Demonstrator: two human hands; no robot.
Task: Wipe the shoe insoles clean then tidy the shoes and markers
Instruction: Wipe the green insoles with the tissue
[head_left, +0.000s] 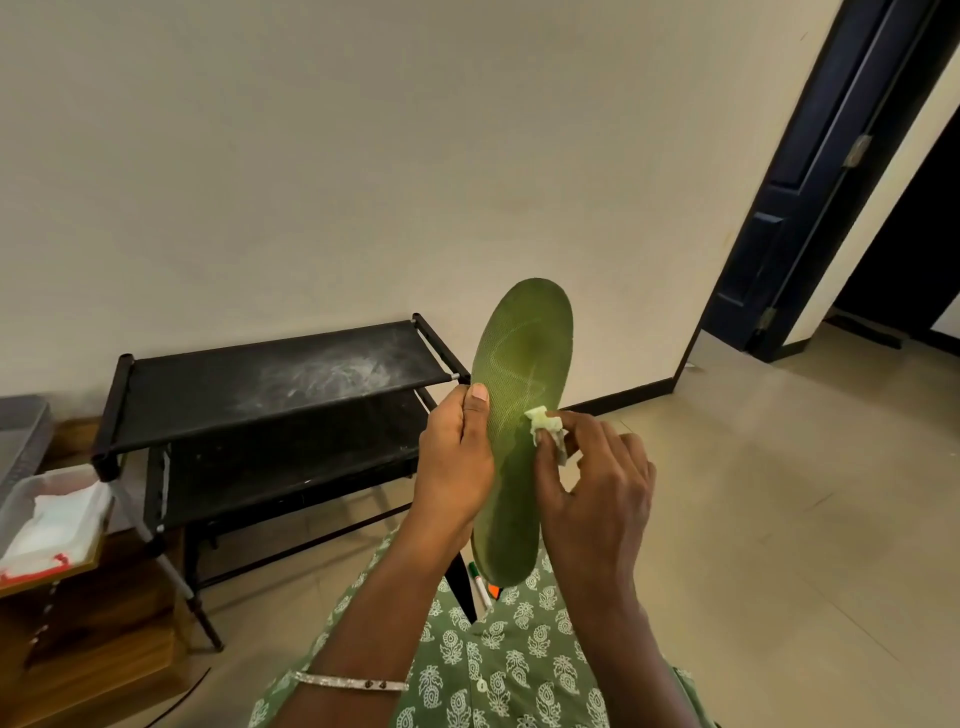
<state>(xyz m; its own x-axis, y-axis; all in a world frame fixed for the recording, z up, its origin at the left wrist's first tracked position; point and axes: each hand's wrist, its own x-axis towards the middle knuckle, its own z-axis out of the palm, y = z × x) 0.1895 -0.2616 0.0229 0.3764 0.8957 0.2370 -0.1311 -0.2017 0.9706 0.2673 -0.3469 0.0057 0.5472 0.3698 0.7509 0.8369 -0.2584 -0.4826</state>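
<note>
The head camera looks down at a person sitting on the floor. The left hand (457, 457) grips the green insole (524, 364) by its side edge, with the thumb flat on the front and the other fingers curled behind. The insole stands up in the air in front of the person, toe end up and heel end down by the lap. The right hand (597, 493) pinches a small wad of wipe (543, 421) with its fingertips and presses it on the middle of the insole.

The job looks to be in its first part. Pale scribble lines show on the insole above the wad, so this one is not clean yet. No shoes can be seen. A marker (480, 587) with a green cap lies on the floor just under the heel end (something orange lies beside it), so tidying is left to do.

The black shoe rack (270, 379) is near. Its corner post sits just behind the left hand, so a wide swing that way could bump it. To the right the floor (779, 493) is bare and the dark door (810, 156) is well apart, so the wiping hand has plenty of room on that side.
</note>
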